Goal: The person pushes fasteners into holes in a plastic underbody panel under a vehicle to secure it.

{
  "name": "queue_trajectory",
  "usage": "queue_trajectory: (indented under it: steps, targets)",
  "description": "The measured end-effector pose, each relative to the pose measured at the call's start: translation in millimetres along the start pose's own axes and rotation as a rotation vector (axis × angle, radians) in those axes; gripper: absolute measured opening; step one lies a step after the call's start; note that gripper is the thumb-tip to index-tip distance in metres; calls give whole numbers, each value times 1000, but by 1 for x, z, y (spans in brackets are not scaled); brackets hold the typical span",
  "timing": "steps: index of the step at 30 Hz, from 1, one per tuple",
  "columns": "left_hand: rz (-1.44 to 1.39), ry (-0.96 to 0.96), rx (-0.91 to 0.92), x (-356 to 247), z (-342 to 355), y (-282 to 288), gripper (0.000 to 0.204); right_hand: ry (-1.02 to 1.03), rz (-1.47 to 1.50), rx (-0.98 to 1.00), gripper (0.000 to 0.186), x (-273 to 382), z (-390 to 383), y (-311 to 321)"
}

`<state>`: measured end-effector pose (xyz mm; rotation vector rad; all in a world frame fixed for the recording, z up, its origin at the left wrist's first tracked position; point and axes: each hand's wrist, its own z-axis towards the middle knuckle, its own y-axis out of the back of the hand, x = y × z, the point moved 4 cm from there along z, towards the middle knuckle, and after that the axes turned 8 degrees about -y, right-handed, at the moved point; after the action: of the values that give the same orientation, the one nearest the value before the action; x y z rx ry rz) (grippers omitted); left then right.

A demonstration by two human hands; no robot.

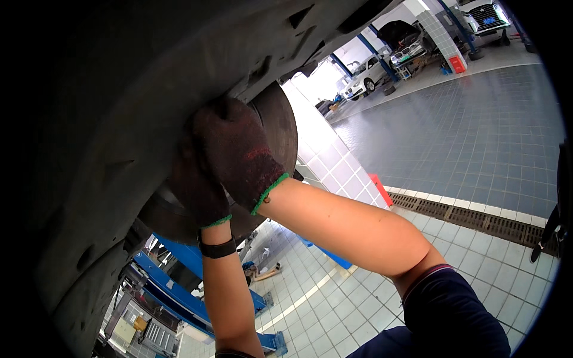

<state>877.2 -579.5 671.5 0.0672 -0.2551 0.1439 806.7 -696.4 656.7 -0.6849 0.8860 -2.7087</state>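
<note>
Both my hands are raised close together in the wheel arch of a lifted car, wearing dark maroon work gloves with green cuffs. My right hand (236, 149) is curled in front of the brake disc (282, 122), its fingers bent away from view; whatever it grips is hidden. Lower and to the left, my left hand (200, 188) reaches up beside it into deep shadow, and its fingertips cannot be seen. A black watch (218, 248) circles my left wrist. The dark wheel arch liner (143, 101) curves above and to the left of both gloves.
A white tiled pillar (334, 158) stands just behind the disc. Blue lift parts (179, 298) are below left. A drain grate (465, 218) crosses the tiled floor. Cars, including a white car (365, 76), stand far off. A person's shoe (536, 252) shows at right.
</note>
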Motion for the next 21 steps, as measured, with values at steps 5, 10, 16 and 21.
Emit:
queue_trajectory:
  steps: [5,10,16,21]
  targets:
    - [-350,127,-14,16,-6,1,33,316,-332,41,26,11,-8,1]
    - [-765,316,-152,30,-11,-2,32,697,-681,37,14,20,-27,-2]
    - [-265,24,-34,21,-7,0,36,945,-795,-199,12,6,-11,-8]
    - [-695,182,184,-3,0,-5,38,873,-779,-99,15,4,-7,-7]
